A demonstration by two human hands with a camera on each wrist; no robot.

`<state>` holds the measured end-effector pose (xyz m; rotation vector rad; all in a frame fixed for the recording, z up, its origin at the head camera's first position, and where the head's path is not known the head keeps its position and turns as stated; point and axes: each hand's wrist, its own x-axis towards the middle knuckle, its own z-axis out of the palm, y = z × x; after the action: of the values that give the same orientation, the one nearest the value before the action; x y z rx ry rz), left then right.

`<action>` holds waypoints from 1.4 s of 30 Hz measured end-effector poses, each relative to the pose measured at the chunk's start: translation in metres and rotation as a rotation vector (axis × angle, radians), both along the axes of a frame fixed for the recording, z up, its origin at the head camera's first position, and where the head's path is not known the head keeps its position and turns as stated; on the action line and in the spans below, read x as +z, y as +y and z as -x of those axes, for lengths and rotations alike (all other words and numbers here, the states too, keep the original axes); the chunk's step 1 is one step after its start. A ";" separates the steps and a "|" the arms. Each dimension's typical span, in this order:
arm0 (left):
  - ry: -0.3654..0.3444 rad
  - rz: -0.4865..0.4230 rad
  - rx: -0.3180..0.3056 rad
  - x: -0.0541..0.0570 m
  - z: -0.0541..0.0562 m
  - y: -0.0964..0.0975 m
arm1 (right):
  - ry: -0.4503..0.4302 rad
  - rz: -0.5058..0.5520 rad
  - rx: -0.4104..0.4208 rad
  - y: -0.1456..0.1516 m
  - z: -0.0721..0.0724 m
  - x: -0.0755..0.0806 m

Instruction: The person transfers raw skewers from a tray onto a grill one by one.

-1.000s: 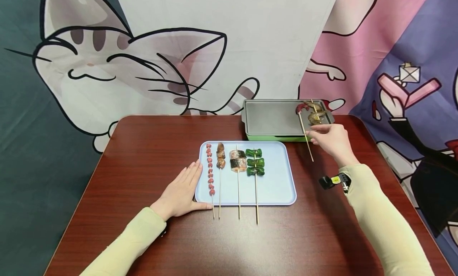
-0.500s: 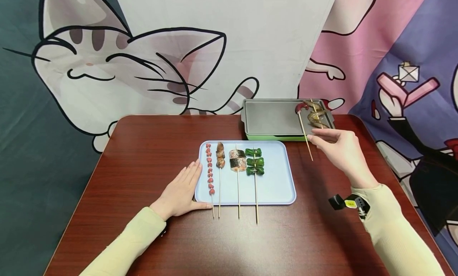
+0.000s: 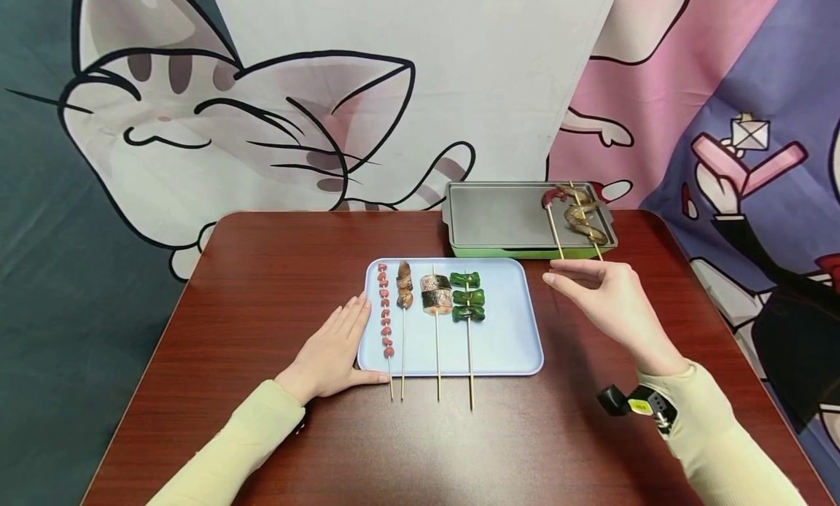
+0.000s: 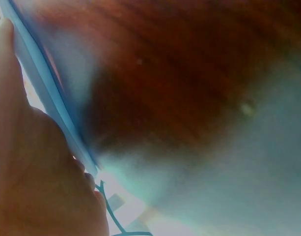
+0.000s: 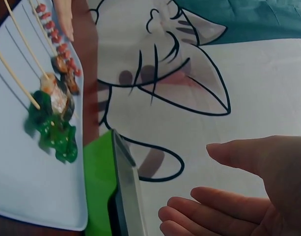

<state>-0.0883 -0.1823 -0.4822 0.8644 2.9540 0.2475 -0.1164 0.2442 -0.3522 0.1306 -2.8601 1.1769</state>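
Observation:
My left hand (image 3: 331, 349) lies with its fingers along the left edge of a light blue tray (image 3: 508, 345), thumb at the front rim. On the tray, left to right, are skewers: small red pieces (image 3: 386, 313), browned chunks (image 3: 405, 287), dark-banded pale pieces (image 3: 437, 294) and green peppers (image 3: 468, 299). My right hand (image 3: 613, 298) hovers right of the tray, in front of the grill (image 3: 499, 216), thumb and fingers apart with nothing between them. Beyond its fingertips, a dark red-tipped skewer (image 3: 553, 207) and a brown, twisted-piece skewer (image 3: 580, 218) lie on the grill's right side.
The grill's green base (image 5: 98, 182) stands close behind the tray in the right wrist view. Skewer sticks overhang the tray's front rim. A cat-printed cloth (image 3: 295, 127) hangs behind the brown table (image 3: 282, 265).
My right hand has drawn back from the grill skewers toward me, uncovering the lower end of the brown skewer. The left hand and tray have not moved.

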 end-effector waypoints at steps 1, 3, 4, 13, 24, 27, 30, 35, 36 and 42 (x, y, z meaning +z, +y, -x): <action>0.001 -0.001 0.000 0.000 0.000 0.000 | -0.003 0.006 0.007 -0.001 -0.001 -0.001; 0.002 -0.004 -0.001 0.001 0.000 0.000 | -0.003 0.019 0.025 -0.004 -0.003 -0.003; 0.003 -0.005 -0.001 0.001 0.000 0.000 | 0.001 0.019 0.037 -0.005 -0.003 -0.005; 0.019 -0.025 -0.007 -0.001 0.000 0.000 | -0.036 0.070 0.110 -0.021 -0.010 -0.023; 0.013 -0.024 -0.010 0.000 0.000 0.001 | -0.148 0.129 0.165 -0.041 -0.019 -0.054; 0.010 -0.023 -0.009 0.001 0.000 0.001 | -0.171 0.130 0.182 -0.048 -0.022 -0.062; 0.008 -0.021 -0.008 0.001 0.000 0.001 | -0.201 0.140 0.200 -0.053 -0.024 -0.070; 0.007 -0.020 -0.005 0.000 0.000 0.001 | -0.254 0.179 0.211 -0.062 -0.026 -0.084; 0.007 -0.020 -0.004 0.000 0.000 0.001 | -0.264 0.183 0.207 -0.063 -0.027 -0.087; 0.018 -0.029 -0.005 -0.001 0.000 0.000 | -0.309 0.212 0.217 -0.073 -0.027 -0.102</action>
<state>-0.0885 -0.1821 -0.4833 0.8812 2.9714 0.2853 -0.0894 0.1716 -0.4543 0.2791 -3.0111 1.6695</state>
